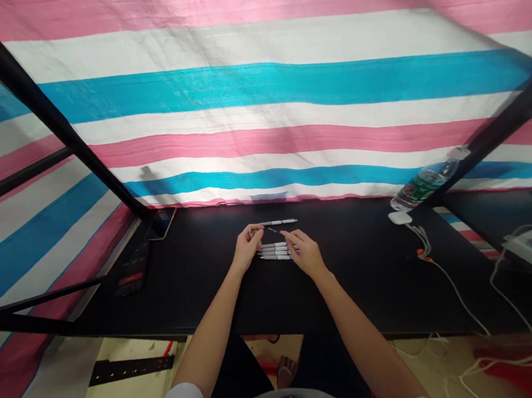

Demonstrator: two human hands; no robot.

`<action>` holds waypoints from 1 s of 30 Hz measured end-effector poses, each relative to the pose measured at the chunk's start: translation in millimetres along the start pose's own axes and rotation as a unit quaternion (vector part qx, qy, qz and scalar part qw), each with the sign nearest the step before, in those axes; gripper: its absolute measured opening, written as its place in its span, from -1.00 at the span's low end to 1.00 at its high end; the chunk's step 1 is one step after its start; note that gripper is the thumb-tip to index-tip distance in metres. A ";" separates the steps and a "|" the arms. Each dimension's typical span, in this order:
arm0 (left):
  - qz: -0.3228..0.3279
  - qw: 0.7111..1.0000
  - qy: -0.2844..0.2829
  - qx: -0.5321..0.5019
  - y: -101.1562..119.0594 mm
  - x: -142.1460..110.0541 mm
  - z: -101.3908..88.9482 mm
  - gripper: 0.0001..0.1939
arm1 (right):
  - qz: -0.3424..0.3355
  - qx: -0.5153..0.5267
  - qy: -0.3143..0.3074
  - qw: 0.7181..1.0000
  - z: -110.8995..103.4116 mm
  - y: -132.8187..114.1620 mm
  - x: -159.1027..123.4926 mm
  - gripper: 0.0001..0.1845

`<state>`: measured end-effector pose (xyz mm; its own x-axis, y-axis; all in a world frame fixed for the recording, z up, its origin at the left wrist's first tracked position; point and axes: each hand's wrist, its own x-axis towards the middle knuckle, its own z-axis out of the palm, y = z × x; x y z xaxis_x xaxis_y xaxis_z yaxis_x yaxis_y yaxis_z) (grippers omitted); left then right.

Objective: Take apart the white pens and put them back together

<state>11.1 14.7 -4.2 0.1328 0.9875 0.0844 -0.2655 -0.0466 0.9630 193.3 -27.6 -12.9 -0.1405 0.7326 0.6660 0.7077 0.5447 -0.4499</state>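
Over the black tabletop my two hands work close together. My right hand (306, 252) pinches a thin dark rod (274, 230), which looks like a pen refill, pointing toward the left fingers. My left hand (246, 248) has its fingertips drawn together; what lies in them is too small to make out. Below the fingers, several white-and-grey pens (274, 252) lie side by side, their right ends partly hidden by my right hand. Just beyond the hands, a single pen (280, 222) lies crosswise, its left end near my left fingertips.
At the left lie a phone (161, 224) and another dark phone with a lit screen (131, 270). A plastic bottle (426, 183) leans at the back right, beside a white charger (400, 218) with cables. Black frame bars (41, 102) and striped sheeting (254, 89) enclose the table (361, 290).
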 end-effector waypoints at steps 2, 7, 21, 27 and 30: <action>0.003 0.999 -0.029 0.023 -1.4 -1.4 -0.2 -0.66 | -0.006 0.002 -0.008 1.000 -0.2 -1.6 0.0 -0.61; 0.010 0.996 -0.044 0.070 -2.2 -2.7 -2.2 -0.65 | -0.008 0.007 -0.036 0.999 -0.2 -3.7 -0.5 -0.60; 0.033 0.998 0.058 -0.005 0.0 2.9 -2.5 -0.65 | 0.078 0.075 0.040 0.993 3.0 6.2 0.7 -0.75; 0.033 0.984 0.136 -0.106 3.6 8.0 -7.9 -0.62 | 0.202 0.157 0.113 0.960 4.0 18.6 1.2 -0.73; 0.030 0.985 0.134 -0.108 3.5 7.2 -7.5 -0.62 | 0.253 0.219 0.132 0.933 7.5 22.4 1.0 -0.68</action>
<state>4.0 22.7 -2.1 -0.1382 0.9896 0.0410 -0.4660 -0.1015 0.8789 203.8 -11.6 -26.7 0.3509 0.8468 0.3999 0.2776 0.3138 -0.9080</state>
